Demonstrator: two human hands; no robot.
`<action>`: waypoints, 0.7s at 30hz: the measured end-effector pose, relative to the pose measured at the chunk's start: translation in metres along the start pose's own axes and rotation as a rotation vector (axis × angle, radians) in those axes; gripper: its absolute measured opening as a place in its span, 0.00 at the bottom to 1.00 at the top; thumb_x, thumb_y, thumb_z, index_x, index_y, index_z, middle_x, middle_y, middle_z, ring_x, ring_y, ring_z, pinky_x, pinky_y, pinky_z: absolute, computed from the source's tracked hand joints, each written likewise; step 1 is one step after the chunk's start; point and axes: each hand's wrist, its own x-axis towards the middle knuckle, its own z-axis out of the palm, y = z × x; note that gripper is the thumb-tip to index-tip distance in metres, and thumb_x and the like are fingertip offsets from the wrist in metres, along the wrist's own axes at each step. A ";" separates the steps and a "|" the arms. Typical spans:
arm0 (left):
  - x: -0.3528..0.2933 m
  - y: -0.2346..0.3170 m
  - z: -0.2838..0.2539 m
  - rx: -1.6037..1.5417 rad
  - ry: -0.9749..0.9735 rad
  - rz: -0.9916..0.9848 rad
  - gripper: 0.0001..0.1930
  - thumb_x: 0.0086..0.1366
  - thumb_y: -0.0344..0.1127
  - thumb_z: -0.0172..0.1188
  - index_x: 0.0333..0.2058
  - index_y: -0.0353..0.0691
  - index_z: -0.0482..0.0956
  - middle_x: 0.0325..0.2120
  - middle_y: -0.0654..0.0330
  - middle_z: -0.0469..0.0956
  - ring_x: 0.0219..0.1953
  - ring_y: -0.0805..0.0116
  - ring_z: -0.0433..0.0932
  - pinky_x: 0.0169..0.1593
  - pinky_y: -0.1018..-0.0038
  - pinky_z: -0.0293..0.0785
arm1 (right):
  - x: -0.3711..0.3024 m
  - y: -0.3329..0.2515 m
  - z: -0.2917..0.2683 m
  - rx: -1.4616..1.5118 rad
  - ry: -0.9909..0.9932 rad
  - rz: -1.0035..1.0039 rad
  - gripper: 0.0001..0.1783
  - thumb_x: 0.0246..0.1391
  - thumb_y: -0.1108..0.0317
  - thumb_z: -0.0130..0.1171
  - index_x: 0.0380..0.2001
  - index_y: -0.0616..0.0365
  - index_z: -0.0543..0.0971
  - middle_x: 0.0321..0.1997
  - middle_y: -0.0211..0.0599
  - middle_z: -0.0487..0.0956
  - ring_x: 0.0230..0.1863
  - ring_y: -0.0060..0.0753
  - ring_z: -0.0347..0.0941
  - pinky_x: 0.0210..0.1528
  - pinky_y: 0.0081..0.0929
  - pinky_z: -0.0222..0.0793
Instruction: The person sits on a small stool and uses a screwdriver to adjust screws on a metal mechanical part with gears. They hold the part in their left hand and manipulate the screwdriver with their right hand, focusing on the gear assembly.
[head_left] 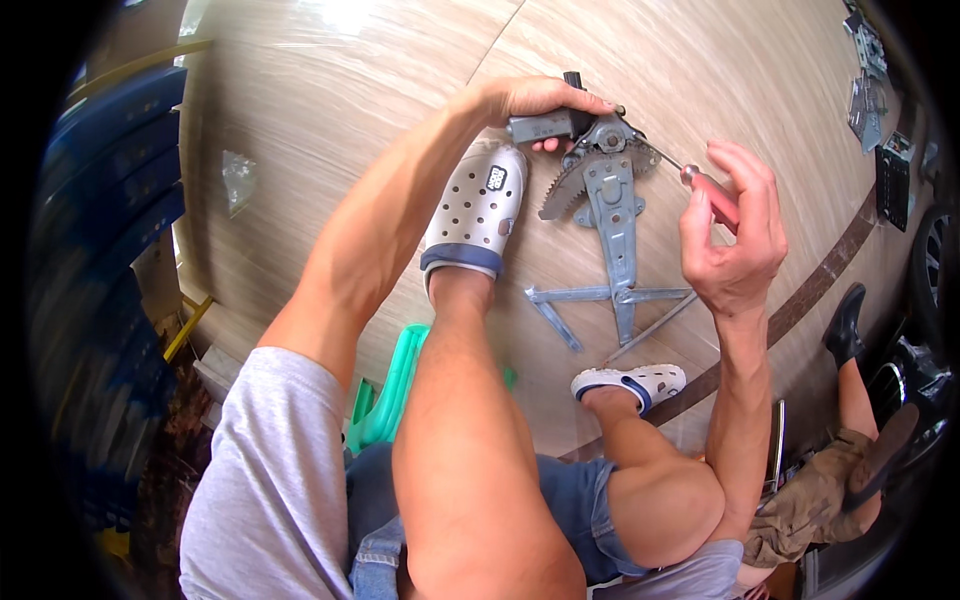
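A grey metal window regulator (612,210) with a toothed gear sector and crossed arms lies on the tiled floor in front of me. At its far end is a motor with a grey housing (540,126). My left hand (540,98) is closed around the motor end, the thumb on top and some fingers hidden beneath. My right hand (742,235) holds a screwdriver (716,202) by its red handle. The screwdriver's shaft slants up and left toward the regulator's far end, beside the gear; whether the tip touches cannot be made out.
My shoe (475,205) stands just left of the regulator. A green plastic stool (398,385) shows beside my leg. Blue bins (120,180) line the left side. Metal parts (868,85) lie at the far right, near wheels (932,260) and another person's leg (858,395).
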 end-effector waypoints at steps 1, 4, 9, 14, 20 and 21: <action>0.000 -0.003 -0.003 -0.001 0.009 -0.003 0.25 0.67 0.59 0.60 0.32 0.38 0.82 0.18 0.61 0.79 0.13 0.77 0.74 0.16 0.81 0.71 | 0.000 0.000 0.002 -0.020 -0.003 -0.068 0.09 0.66 0.74 0.55 0.46 0.65 0.78 0.39 0.42 0.85 0.35 0.30 0.83 0.37 0.23 0.78; 0.010 0.002 0.005 -0.008 -0.021 0.015 0.25 0.67 0.59 0.60 0.32 0.38 0.82 0.18 0.61 0.79 0.13 0.77 0.74 0.16 0.81 0.72 | -0.008 0.000 -0.012 -0.003 -0.099 0.158 0.11 0.64 0.76 0.55 0.48 0.66 0.79 0.43 0.44 0.84 0.37 0.31 0.84 0.37 0.22 0.79; 0.001 -0.001 -0.001 0.035 0.013 -0.015 0.26 0.67 0.61 0.59 0.32 0.39 0.82 0.18 0.62 0.79 0.13 0.78 0.74 0.16 0.81 0.71 | -0.003 -0.004 -0.003 0.037 -0.019 0.071 0.10 0.65 0.76 0.55 0.48 0.65 0.79 0.42 0.44 0.84 0.38 0.30 0.84 0.37 0.22 0.79; 0.002 0.003 0.003 0.031 -0.021 0.002 0.25 0.67 0.61 0.59 0.33 0.41 0.82 0.19 0.62 0.79 0.13 0.78 0.74 0.16 0.81 0.70 | -0.008 0.009 -0.011 0.035 -0.091 0.193 0.15 0.60 0.80 0.55 0.50 0.64 0.78 0.48 0.45 0.82 0.37 0.31 0.84 0.35 0.21 0.79; -0.007 -0.002 -0.004 0.031 -0.007 -0.009 0.25 0.67 0.61 0.60 0.34 0.41 0.83 0.19 0.62 0.79 0.13 0.79 0.74 0.16 0.81 0.70 | 0.000 -0.004 -0.005 0.014 -0.092 -0.010 0.13 0.60 0.81 0.55 0.47 0.67 0.78 0.39 0.46 0.82 0.33 0.29 0.82 0.35 0.26 0.81; -0.002 0.002 0.001 0.032 -0.025 0.002 0.25 0.67 0.61 0.60 0.34 0.41 0.83 0.19 0.62 0.79 0.13 0.79 0.74 0.16 0.81 0.70 | -0.003 -0.001 -0.012 -0.006 -0.093 -0.007 0.13 0.60 0.81 0.55 0.47 0.67 0.78 0.39 0.46 0.82 0.33 0.29 0.82 0.35 0.26 0.81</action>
